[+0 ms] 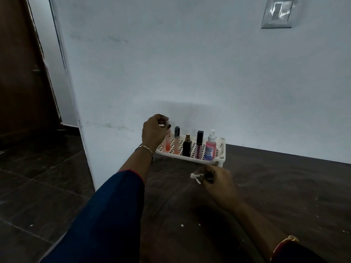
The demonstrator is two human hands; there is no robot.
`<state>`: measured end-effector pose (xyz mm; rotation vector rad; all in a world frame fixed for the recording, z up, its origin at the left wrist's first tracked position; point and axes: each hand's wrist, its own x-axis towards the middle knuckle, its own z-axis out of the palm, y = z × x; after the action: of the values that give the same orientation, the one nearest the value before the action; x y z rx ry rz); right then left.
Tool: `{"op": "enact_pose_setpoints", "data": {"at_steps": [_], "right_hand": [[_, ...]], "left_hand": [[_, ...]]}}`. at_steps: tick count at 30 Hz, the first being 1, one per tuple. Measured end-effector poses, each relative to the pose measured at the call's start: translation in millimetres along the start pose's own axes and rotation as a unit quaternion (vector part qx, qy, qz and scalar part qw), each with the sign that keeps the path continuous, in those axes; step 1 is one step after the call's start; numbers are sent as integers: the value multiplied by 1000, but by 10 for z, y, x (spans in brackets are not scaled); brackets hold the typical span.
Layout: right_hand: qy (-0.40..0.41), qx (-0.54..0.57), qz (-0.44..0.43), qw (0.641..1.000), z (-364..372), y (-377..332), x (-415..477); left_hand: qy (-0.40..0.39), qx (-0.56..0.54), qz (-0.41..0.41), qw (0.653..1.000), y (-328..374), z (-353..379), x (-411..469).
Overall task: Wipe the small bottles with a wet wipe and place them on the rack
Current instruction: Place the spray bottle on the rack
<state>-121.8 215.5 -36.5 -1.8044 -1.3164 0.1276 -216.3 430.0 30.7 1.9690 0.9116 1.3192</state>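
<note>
At the far left we saw a brown door (22, 73) beside the pale wall (190, 63). Our left hand (154, 130) gripped the cap of an orange bottle (167, 144), held upright with its base at the left end of the white rack (220, 159), which sat on the dark floor (284, 186) against the wall. To its right four more stood upright in a row on the rack: a peach tube (177, 141), a black bottle (187, 147), a mauve tube (199, 147) and a pink spray bottle (210, 147). In front of the rack our right hand (218, 183) pinched a crumpled wipe (195, 176) in curled fingers. A switch (277, 13) hung high on the right.
</note>
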Motion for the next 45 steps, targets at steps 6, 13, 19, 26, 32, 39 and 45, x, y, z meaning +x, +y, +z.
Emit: {"op": "enact_pose_setpoints", "data": {"at_steps": [6, 13, 19, 26, 32, 39, 45], "right_hand": [[12, 16, -4, 1000, -11, 69, 26], [0, 10, 5, 1000, -14, 171, 60], [12, 4, -3, 1000, 24, 198, 62], [10, 8, -11, 1000, 39, 222, 58], [17, 7, 8, 1000, -36, 231, 49], [30, 42, 44, 998, -102, 125, -21], [106, 161, 102, 976, -255, -117, -137]], "left_hand": [[10, 6, 12, 1000, -17, 41, 83], [-14, 34, 14, 999, -132, 127, 63], [-28, 42, -2, 999, -73, 62, 71], [-17, 84, -5, 996, -10, 46, 52], [-31, 98, 1, 995, 14, 47, 44], [-31, 92, 2, 995, 90, -21, -2], [99, 187, 66, 975, 421, -63, -405]]}}
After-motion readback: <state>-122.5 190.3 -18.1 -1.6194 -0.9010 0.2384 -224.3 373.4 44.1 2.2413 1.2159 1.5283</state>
